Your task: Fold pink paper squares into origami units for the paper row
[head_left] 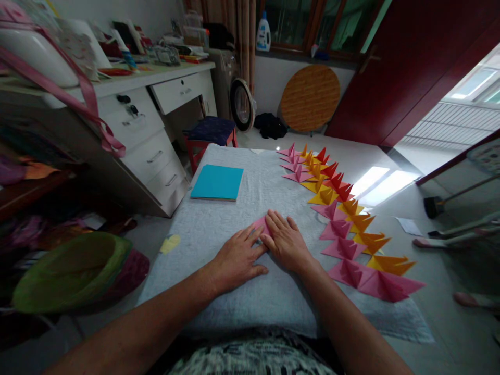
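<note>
A small pink paper lies on the grey cloth-covered table, mostly hidden under my hands. My left hand lies flat on its left part, fingers stretched out and pressing down. My right hand lies flat on its right part, fingers extended forward. The two hands touch at the thumbs over the paper. Neither hand grips anything.
A stack of teal paper squares lies at the far left of the table. Several folded pink, yellow, orange and red paper shapes run along the right edge. A white desk with drawers stands left, a green basin beside it.
</note>
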`<state>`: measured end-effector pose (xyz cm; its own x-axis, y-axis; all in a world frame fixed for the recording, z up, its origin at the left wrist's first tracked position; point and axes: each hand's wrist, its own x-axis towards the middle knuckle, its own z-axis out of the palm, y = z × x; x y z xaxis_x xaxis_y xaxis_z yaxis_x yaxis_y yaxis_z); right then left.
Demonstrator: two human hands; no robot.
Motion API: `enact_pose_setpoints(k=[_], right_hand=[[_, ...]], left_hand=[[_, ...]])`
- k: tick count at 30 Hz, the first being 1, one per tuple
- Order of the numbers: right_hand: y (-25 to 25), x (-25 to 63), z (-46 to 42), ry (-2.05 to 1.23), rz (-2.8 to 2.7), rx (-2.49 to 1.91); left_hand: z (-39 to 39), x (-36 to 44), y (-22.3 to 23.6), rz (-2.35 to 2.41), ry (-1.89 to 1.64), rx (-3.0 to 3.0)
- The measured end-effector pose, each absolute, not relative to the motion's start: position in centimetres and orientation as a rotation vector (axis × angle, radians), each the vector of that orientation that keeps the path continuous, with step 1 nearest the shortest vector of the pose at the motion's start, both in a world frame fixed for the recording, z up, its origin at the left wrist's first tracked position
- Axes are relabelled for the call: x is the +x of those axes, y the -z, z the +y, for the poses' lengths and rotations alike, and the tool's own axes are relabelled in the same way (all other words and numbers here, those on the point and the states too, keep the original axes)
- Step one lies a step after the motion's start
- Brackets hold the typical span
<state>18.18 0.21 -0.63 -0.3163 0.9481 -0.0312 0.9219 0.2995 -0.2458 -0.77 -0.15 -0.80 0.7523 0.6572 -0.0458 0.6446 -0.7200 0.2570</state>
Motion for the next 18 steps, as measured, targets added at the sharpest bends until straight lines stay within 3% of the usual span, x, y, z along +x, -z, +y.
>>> enact_pose_setpoints(k=[18], right_hand=[[1.9, 18.9, 0.2, -0.097, -2.187, -2.079]], left_hand=[[-0.6, -0.5, -0.1, 1.043, -0.121, 2.781]])
